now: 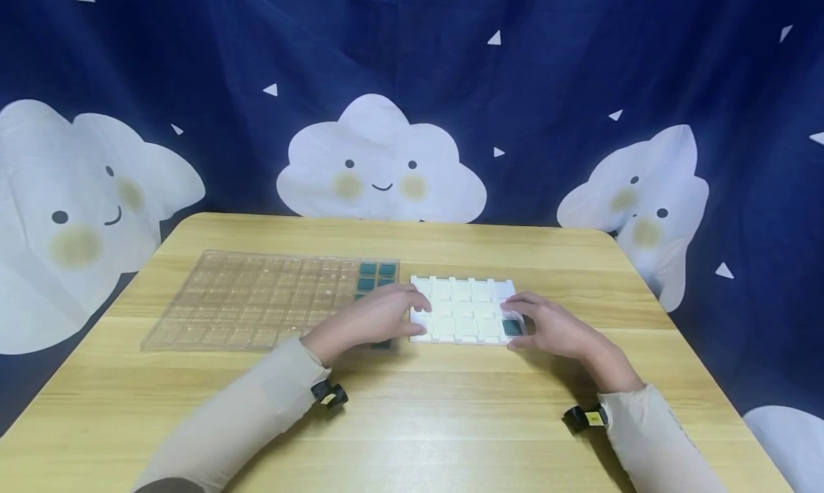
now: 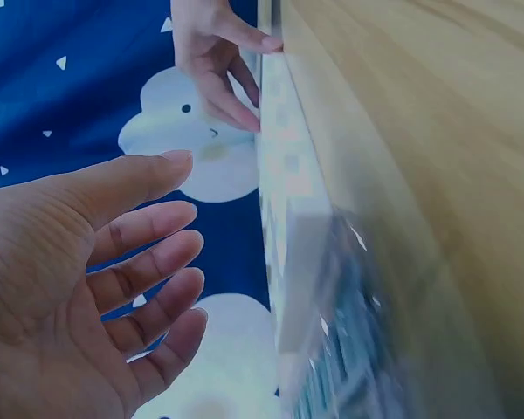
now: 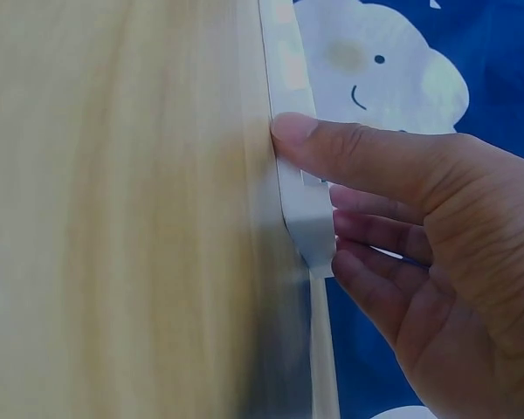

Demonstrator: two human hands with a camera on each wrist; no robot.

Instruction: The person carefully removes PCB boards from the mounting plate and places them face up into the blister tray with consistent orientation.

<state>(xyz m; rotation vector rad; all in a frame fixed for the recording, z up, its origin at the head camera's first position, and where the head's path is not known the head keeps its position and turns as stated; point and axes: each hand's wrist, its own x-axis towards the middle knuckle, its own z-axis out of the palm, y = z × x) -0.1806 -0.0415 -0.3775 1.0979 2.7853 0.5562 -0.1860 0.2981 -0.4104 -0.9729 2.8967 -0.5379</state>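
Note:
A white grid tray (image 1: 463,310) with raised dividers lies on the table. One dark green square tile (image 1: 512,328) sits in its near right corner compartment. My right hand (image 1: 556,327) grips the tray's right end. In the right wrist view the thumb (image 3: 306,140) lies along the near edge and the fingers bend against the end. At the tray's left end hovers my left hand (image 1: 383,313), its fingers loosely spread with nothing between them, as the left wrist view also shows. Left of it lies a clear compartment tray (image 1: 257,300), with several green tiles (image 1: 368,269) in its right columns, partly hidden by my left hand.
The wooden table (image 1: 412,421) has rounded far corners. Behind it hangs a dark blue curtain (image 1: 412,49) with white clouds and small triangles. Each wrist wears a black camera mount, one on the left (image 1: 330,393) and one on the right (image 1: 584,418).

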